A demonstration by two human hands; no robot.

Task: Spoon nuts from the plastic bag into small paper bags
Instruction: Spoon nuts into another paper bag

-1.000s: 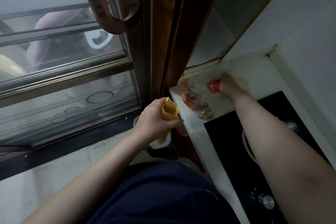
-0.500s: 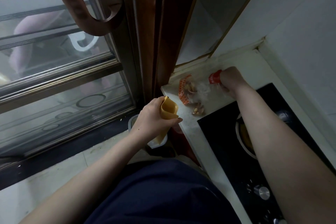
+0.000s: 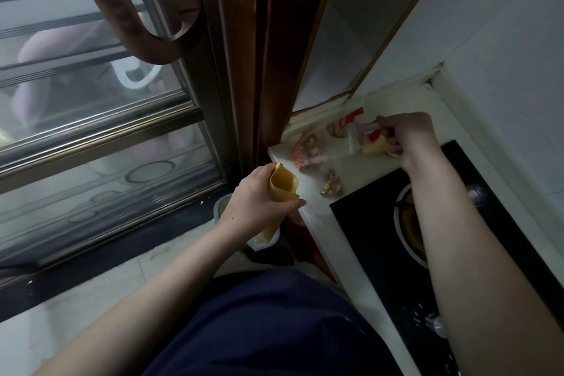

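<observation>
My left hand (image 3: 256,195) is curled round a small yellow paper bag (image 3: 282,185), holding it with its open mouth turned up, just off the near-left corner of the white counter (image 3: 314,207). The bag's lower end hangs down past my palm, over a white container (image 3: 262,241) standing on the floor below.

My right hand (image 3: 409,134) is farther back on the counter, fingers closed on a thin pale handle, which I take to be the spoon (image 3: 370,126); its bowl end is lost in the clear plastic, so I cannot tell what it carries. Under that hand lie more yellow paper bags (image 3: 378,146), touching my fingers.

The plastic bag (image 3: 323,143) lies crumpled on the counter between my two hands, clear with orange and red printing, nuts showing through it. A small heap of loose nuts (image 3: 331,185) sits on the counter just near of the bag, beside the far-left corner of the black stove top (image 3: 366,238).

To the left stands a glass sliding door (image 3: 106,131) with a curved brown handle (image 3: 128,15).
</observation>
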